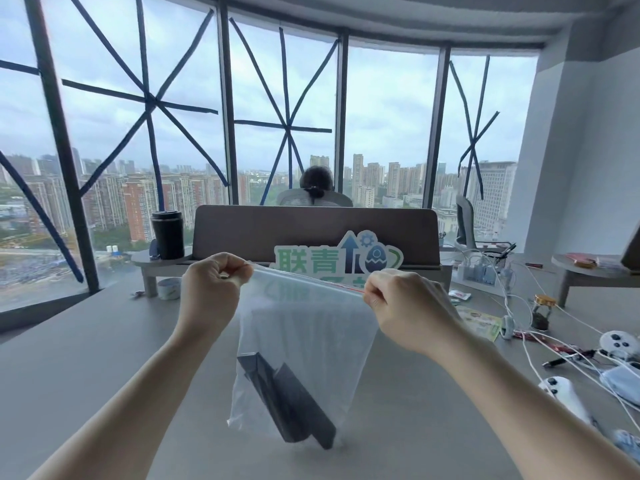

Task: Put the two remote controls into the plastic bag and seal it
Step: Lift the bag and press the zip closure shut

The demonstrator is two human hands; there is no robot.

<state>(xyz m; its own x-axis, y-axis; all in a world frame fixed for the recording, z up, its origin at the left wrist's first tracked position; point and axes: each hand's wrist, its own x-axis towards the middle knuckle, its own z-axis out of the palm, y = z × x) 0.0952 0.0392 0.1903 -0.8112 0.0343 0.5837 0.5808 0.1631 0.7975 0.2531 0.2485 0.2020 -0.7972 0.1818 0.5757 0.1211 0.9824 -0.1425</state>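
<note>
A clear plastic bag (308, 334) hangs above the grey table (104, 341), held up by its top strip. My left hand (211, 292) pinches the strip's left end. My right hand (405, 306) pinches its right end, where a thin red seal line shows. Two dark remote controls (287, 400) lie tilted side by side in the bottom of the bag, their lower ends pressing into its right corner. Whether the strip is pressed closed along its whole length I cannot tell.
A black tumbler (168, 233) stands on a small shelf at back left, a tape roll (169, 288) below it. A brown divider (311, 230) with a green sign (337, 254) crosses the back; a person sits beyond. White cables, game controllers (561, 393) and a jar (542, 311) crowd the right.
</note>
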